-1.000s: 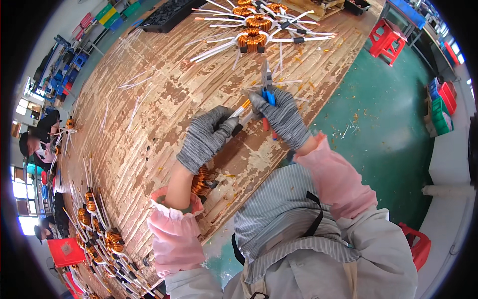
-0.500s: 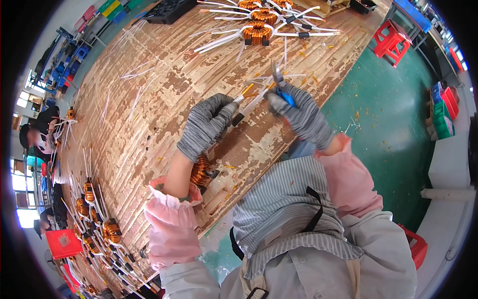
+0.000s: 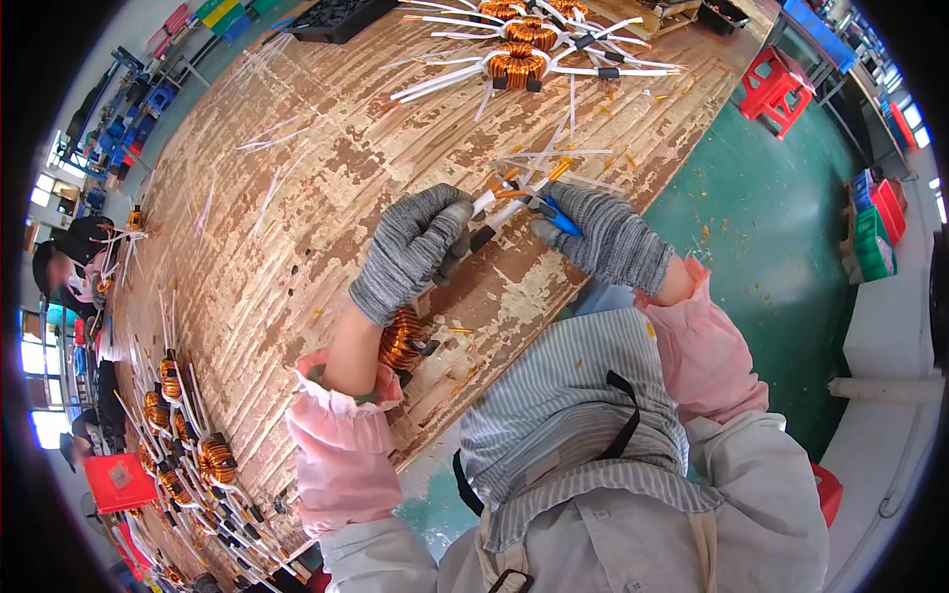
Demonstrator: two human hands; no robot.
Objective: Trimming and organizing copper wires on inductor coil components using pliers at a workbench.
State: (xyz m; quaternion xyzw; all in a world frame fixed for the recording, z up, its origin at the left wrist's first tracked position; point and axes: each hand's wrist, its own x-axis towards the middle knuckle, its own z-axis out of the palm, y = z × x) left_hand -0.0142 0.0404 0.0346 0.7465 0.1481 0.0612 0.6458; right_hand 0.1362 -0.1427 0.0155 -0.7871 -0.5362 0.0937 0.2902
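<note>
The gloved left hand (image 3: 410,247) is closed around a white-sleeved lead (image 3: 483,202), its end sticking out past the fingertips, with a copper-wound coil (image 3: 399,341) just behind that grip, beside the wrist; the gloved right hand (image 3: 615,239) is wrapped around blue-handled pliers (image 3: 561,217), their head near the lead's end, and more coils (image 3: 516,67) lie well beyond both grips

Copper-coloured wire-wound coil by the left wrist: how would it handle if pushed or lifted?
The copper-coloured wire-wound coil is probably heavy for its size, since its windings look thick and close-packed. Its rounded side may let it rock, though the black block at its edge might check rolling.
</note>
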